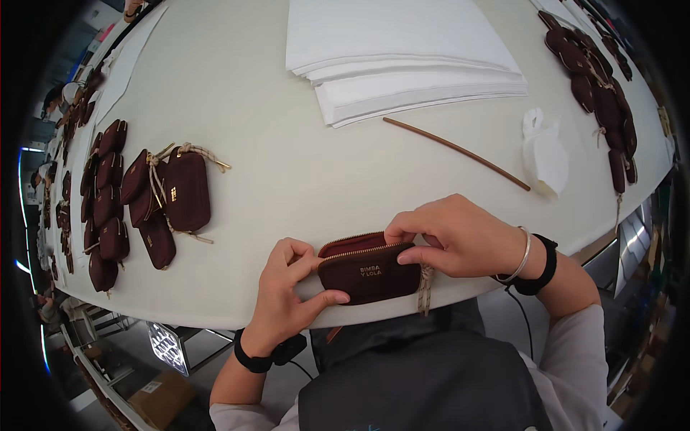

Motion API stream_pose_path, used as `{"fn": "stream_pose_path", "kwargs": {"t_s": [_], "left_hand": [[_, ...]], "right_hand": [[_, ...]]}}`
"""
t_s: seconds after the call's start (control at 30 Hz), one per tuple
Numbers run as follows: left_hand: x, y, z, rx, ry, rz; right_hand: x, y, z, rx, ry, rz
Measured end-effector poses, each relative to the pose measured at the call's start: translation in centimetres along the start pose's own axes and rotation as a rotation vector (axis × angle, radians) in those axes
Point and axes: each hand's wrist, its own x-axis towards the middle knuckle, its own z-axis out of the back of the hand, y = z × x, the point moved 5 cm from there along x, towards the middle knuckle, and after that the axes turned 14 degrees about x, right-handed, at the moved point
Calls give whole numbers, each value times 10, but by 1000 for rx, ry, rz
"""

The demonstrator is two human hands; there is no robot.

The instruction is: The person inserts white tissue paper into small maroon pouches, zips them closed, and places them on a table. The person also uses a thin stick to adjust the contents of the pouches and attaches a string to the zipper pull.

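- Holding the pouch (384, 289), where do we work?
- At the table's (251, 215) near edge. Our left hand (282, 296) clamps its left end; our right hand's (456, 235) thumb and forefinger touch the opening, though whether they pinch, we cannot tell.
- Progress?
- Partway, we judge: cord (425, 291) attached, zipper (359, 253) undone, closing not yet done. Beyond lies the stick (456, 153).

Dk burgundy-brown pouch (370, 280), rounded corners, is at the worktop (287, 194)'s near edge, approx. midway along. Mouth faces up & gapes: gold-toothed zip (359, 252) undone, reddish lining (351, 246) showing. Front panel, w/ gold lettering nr its middle, faces the near edge. Beige patterned cord (425, 291) hangs off the R end, nr same edge.
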Motion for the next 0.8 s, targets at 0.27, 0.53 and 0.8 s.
{"fn": "stream_pose_path", "kwargs": {"t_s": [0.27,0.53,0.8], "left_hand": [[16,-3,6,75,128,-78],[50,7,13,-108,241,22],[49,24,10,-270,251,82]], "right_hand": [[18,-12,12,-15,206,-43],[102,21,167,-859,-370,335],[149,-4,194,-1054,-192,263]]}}
